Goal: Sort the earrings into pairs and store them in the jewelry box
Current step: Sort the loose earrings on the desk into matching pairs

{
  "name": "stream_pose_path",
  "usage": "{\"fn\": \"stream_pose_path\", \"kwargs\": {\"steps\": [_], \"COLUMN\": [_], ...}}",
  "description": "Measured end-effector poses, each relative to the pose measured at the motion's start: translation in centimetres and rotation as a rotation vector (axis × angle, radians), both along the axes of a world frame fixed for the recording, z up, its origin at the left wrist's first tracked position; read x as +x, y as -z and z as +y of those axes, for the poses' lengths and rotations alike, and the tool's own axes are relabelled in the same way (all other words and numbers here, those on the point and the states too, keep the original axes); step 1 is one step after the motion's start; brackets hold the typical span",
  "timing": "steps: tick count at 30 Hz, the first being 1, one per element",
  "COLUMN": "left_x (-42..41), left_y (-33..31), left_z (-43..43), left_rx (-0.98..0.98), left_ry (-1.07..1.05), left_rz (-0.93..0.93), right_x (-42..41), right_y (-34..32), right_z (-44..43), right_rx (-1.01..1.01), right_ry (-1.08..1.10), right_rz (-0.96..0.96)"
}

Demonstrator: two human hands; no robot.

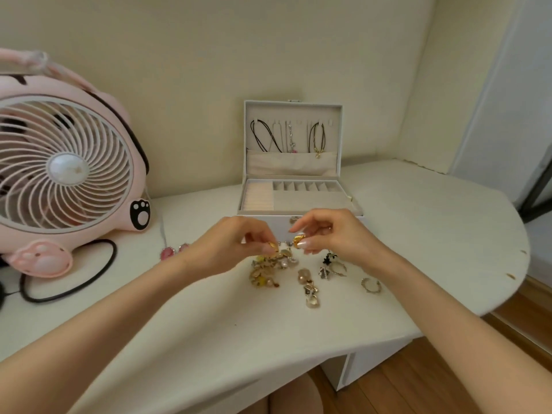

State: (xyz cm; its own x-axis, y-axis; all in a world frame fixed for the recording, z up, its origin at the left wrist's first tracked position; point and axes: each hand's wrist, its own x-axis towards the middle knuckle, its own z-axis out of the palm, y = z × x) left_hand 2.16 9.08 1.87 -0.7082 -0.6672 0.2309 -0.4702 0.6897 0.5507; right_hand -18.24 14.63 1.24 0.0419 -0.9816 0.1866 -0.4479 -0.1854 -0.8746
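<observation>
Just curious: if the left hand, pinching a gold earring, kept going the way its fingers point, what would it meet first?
Probably the right hand and its gold earring; the left hand points rightward at them, though depth is unclear.

I am holding two gold earrings, one in my left hand (239, 239) and one in my right hand (327, 231). One jewelry box (294, 201) is standing open, one pink fan (65, 162) is sitting beside it, and one silver ring (371, 285) is lying apart.
</observation>
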Motion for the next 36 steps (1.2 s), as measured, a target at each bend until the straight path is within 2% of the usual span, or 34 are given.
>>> {"fn": "stream_pose_path", "kwargs": {"steps": [6,9,14,19,22,28,32,36], "left_x": [5.4,8.0,10.6,11.7,12.3,13.3,13.0,12.9], "left_y": [0.0,0.5,0.8,1.4,1.7,2.4,2.9,3.2], "left_z": [-0.1,-0.4,-0.1,-0.1,0.1,0.5,0.5,0.1], "left_rx": [0.369,0.444,0.441,0.429,0.450,0.512,0.426,0.225], "left_ry": [-0.189,-0.321,-0.439,-0.478,-0.483,-0.431,-0.436,-0.446], "left_rz": [0.129,0.227,0.329,0.321,0.319,0.224,0.138,0.005], "right_x": [5.0,7.3,11.2,13.3,13.8,14.1,14.3,14.8], "right_y": [0.4,0.8,1.6,2.4,2.7,2.9,2.9,3.1], "right_z": [-1.6,-2.5,-3.6,-4.4,-4.5,-4.8,-4.7,-4.8], "right_rx": [0.082,0.087,0.069,0.071,0.108,0.083,0.092,0.042], "right_ry": [-0.157,-0.194,-0.227,-0.234,-0.242,-0.204,-0.236,-0.217], "right_rz": [-0.018,0.075,0.169,0.179,0.121,0.193,0.211,0.289]}}
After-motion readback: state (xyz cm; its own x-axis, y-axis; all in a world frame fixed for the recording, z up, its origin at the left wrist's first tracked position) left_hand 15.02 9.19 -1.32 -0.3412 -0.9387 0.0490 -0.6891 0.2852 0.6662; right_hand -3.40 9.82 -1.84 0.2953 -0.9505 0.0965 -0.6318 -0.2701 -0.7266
